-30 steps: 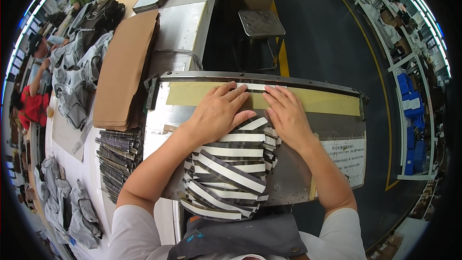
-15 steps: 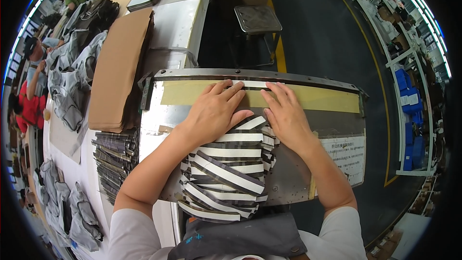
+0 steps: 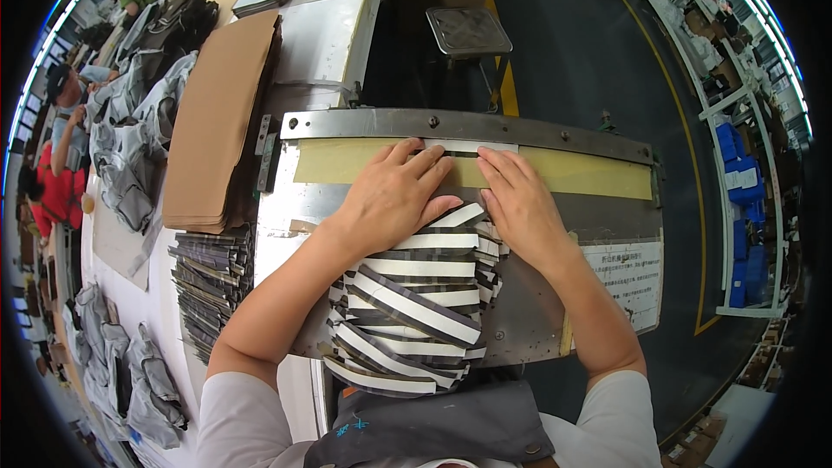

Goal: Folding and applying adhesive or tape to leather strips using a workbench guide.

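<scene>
My left hand (image 3: 393, 184) lies with fingers outstretched on the left end of a white-faced strip (image 3: 472, 146). On the strip's right part rest the fingertips of my right hand (image 3: 517, 197), also stretched out. Both hands hold it down flat without gripping it. The strip lies along the yellow band (image 3: 589, 175) of a metal machine bed, right against a hinged metal bar (image 3: 472, 126). Below my hands, a heap of black-and-white strips (image 3: 407, 295) covers the near middle of the bed, and the left thumb is close to its top.
Left of the machine stand a stack of brown boards (image 3: 217, 121) and a pile of dark strips (image 3: 212, 290). Grey fabric pieces (image 3: 130, 178) lie farther left, near other people. A stool (image 3: 469, 32) stands beyond the bar; shelves with blue bins (image 3: 744, 208) line the right.
The metal bar has turned, so its broad face with bolts now shows where a narrow edge showed before. My hands have stayed almost in place on the strip.
</scene>
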Available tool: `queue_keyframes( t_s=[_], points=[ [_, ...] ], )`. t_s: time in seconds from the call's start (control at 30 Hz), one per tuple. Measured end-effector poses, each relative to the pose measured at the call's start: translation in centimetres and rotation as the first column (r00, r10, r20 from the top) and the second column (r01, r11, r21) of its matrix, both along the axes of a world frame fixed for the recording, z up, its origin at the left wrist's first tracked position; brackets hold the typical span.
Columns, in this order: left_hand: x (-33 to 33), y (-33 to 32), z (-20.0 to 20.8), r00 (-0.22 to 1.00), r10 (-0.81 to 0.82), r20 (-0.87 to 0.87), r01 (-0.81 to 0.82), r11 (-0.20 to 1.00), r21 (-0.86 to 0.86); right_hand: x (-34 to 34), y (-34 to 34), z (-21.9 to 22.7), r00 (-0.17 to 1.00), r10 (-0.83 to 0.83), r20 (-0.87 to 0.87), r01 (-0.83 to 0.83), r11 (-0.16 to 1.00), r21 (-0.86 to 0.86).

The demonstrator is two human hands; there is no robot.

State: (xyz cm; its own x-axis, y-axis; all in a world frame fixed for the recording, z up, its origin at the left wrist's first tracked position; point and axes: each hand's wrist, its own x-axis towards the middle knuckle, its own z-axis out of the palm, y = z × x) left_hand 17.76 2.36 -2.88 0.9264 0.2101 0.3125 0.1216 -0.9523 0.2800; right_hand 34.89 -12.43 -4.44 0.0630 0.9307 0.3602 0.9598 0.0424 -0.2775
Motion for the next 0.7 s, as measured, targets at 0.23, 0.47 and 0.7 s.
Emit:
queue_keyframes(
  t_s=[0.23,0.47,0.7],
  points=[
    [0.1,0.0,-0.2,0.998,-0.04,0.048,0.035,0.995,0.092,-0.4,-0.1,0.5,0.997,-0.037,-0.071,0.036,0.999,-0.021],
    [0.1,0.1,-0.1,0.995,-0.071,0.076,0.064,0.994,0.091,0.1,0.3,-0.1,1.0,0.022,-0.005,-0.022,0.999,0.047],
    [0.2,0.0,-0.1,0.99,-0.122,0.069,0.125,0.991,-0.042,-0.2,-1.3,2.4,0.998,0.052,-0.018,-0.055,0.98,-0.19]
  ],
)
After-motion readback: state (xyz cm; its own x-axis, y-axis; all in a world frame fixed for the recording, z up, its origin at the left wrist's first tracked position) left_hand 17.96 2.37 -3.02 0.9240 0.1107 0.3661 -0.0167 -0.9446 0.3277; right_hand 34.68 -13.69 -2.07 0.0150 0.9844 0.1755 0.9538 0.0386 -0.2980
